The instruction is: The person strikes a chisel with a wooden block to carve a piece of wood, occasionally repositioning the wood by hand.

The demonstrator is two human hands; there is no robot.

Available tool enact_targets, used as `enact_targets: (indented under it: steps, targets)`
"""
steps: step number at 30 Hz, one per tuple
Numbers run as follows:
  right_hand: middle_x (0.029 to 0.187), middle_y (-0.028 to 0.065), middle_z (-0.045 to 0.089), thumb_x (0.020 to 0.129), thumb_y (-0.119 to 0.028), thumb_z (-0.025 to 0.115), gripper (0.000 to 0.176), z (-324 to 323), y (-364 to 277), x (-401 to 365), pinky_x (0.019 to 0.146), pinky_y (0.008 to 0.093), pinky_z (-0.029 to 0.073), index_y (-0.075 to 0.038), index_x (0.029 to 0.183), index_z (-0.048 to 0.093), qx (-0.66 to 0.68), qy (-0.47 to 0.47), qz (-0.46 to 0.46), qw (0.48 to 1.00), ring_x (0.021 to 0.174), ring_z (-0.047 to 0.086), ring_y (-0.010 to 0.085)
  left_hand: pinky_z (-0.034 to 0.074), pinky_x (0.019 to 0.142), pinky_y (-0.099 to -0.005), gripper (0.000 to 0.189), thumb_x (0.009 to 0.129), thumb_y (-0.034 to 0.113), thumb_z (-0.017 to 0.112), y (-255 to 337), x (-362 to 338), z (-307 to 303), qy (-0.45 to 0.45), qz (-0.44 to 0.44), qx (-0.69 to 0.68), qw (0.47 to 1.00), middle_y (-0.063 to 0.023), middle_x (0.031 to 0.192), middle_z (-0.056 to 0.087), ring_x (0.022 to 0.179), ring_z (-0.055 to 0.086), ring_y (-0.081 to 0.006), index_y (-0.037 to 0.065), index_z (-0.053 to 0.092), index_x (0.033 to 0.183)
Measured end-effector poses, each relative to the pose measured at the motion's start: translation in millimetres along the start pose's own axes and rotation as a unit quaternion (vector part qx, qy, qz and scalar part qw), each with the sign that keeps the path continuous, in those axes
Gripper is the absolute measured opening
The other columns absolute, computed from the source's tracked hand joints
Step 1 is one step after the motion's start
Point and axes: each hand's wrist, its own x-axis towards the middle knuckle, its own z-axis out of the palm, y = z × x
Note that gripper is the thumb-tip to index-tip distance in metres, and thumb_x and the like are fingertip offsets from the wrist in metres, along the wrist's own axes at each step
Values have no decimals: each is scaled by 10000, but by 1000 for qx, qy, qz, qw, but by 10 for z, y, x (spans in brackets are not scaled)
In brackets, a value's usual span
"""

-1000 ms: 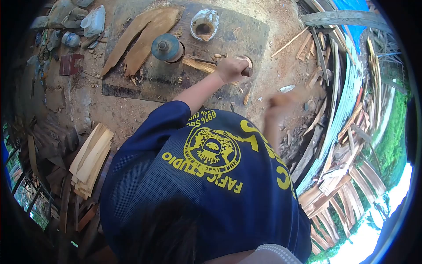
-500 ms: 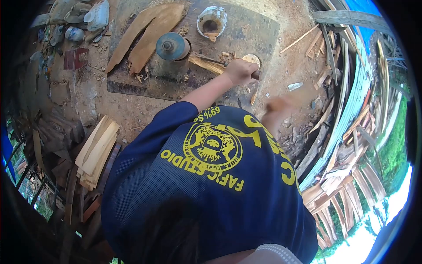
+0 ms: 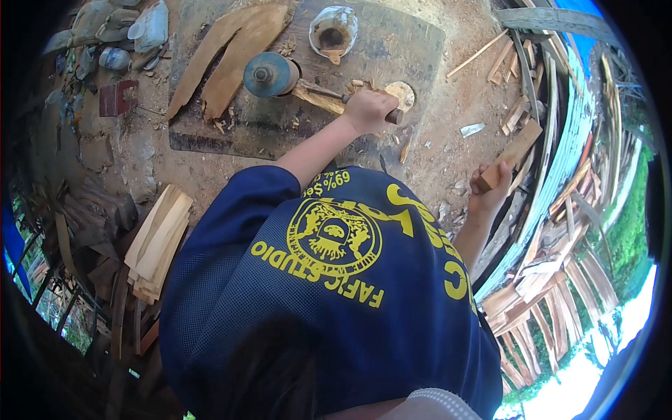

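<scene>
My left hand is closed round the brown handle of a chisel. Its dark blade points left, along a split piece of pale wood beside a round blue-topped cylinder. My right hand grips a wooden mallet, raised off to the right, well apart from the chisel. Just right of my left hand is a pale round wood piece set at the board. Behind stands a white-rimmed pot with a dark hollow.
A worn board lies on the dirt ground, with chips and a curved brown slab on it. Cut wood pieces are stacked at left. Long planks curve along the right. Plastic containers sit at far left.
My right hand, blurred before, has swung out to the right and the mallet now shows clearly in it. My left hand with the chisel has shifted slightly left.
</scene>
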Motion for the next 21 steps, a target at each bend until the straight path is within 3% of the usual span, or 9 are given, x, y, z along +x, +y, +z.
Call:
enact_targets:
  steps: [10, 13, 17, 18, 21]
  targets:
    - [731, 101, 569, 910, -315, 558, 257, 189, 525, -271, 412, 260, 360, -94, 991, 455, -34, -74, 86, 993, 513, 545, 182, 496, 569, -350, 224, 649, 186, 729, 57, 69, -141, 0, 19, -3, 1000, -18, 703, 631, 647, 645, -223, 140, 570, 801]
    - [718, 100, 583, 908, -378, 566, 337, 192, 612, -316, 411, 255, 355, -57, 984, 495, -47, -67, 82, 993, 527, 556, 188, 496, 565, -359, 226, 652, 204, 732, 41, 41, -83, 9, 21, -5, 1000, -24, 689, 620, 644, 641, -227, 140, 567, 793]
    - [713, 98, 579, 910, -378, 555, 332, 157, 603, -372, 420, 257, 360, -60, 977, 493, -54, -66, 83, 993, 528, 556, 186, 500, 573, -361, 247, 650, 243, 747, 69, -72, 1, -66, 16, 21, 997, -37, 677, 610, 646, 639, -238, 150, 591, 818]
    - [740, 100, 577, 909, -340, 559, 292, 95, 618, -346, 420, 258, 384, -78, 1003, 471, -45, -66, 76, 994, 544, 562, 184, 502, 582, -362, 257, 645, 256, 753, 76, -106, 21, -102, 7, 32, 994, -39, 682, 610, 651, 640, -240, 156, 596, 823]
    - [786, 104, 576, 908, -301, 561, 270, 10, 576, -311, 442, 268, 433, -98, 1044, 446, -2, -41, 23, 999, 583, 572, 180, 504, 601, -369, 261, 637, 265, 759, 69, -157, 71, -89, 34, 16, 995, -38, 682, 610, 652, 641, -246, 162, 579, 795]
